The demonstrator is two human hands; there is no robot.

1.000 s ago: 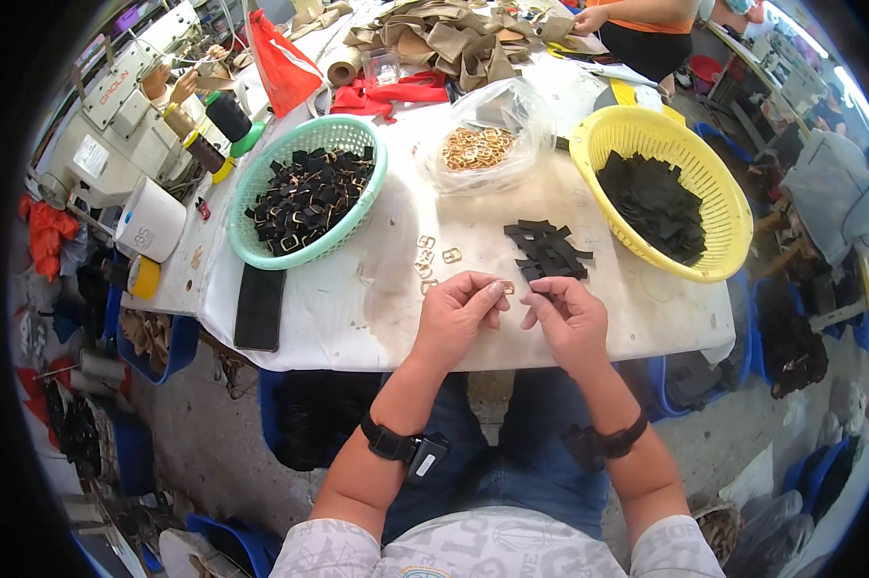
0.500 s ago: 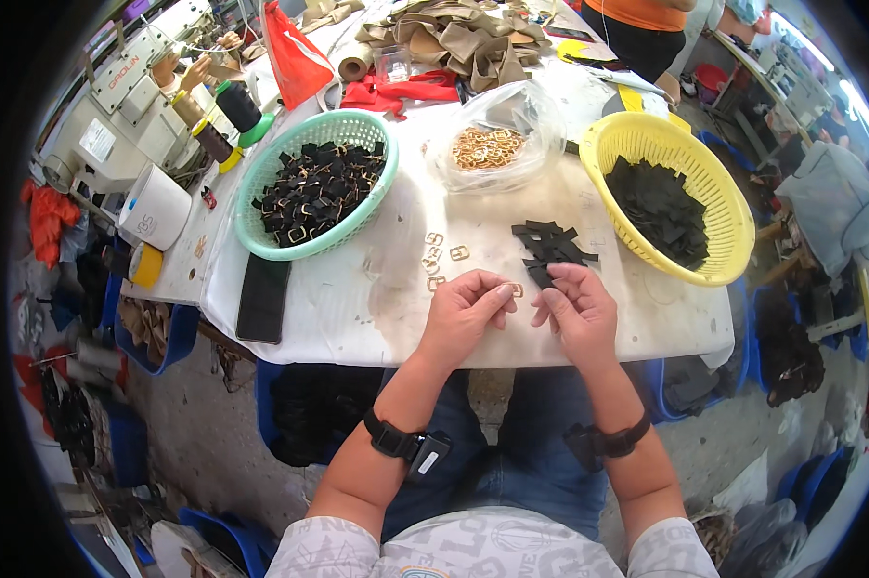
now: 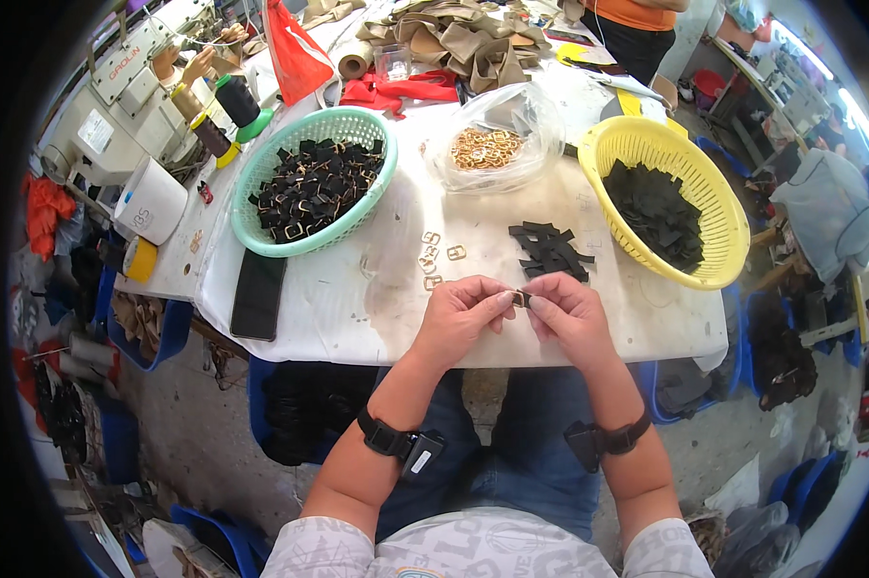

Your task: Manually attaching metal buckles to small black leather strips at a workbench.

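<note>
Over the table's near edge, my left hand (image 3: 465, 313) pinches a small gold buckle (image 3: 519, 299). My right hand (image 3: 566, 313) meets it there, thumb and fingers closed on a short black strap piece (image 3: 524, 301) that lies against the buckle. Whether the strap passes through the frame cannot be made out. Just beyond my right hand lies a loose pile of black strap pieces (image 3: 552, 250). Several gold buckles (image 3: 430, 255) are scattered beyond my left hand.
A green basket (image 3: 388, 178) of buckles fitted with black straps stands left, a phone (image 3: 258, 297) below it. A clear bag (image 3: 540, 125) of gold buckles sits mid-table. A yellow basket (image 3: 733, 222) holds black pieces. Sewing machine (image 3: 116, 120) at left; a person (image 3: 636, 29) stands beyond.
My right hand has come left from beside the strap pile, bringing a black strap piece to the buckle. The two hands now meet; the left still pinches the buckle.
</note>
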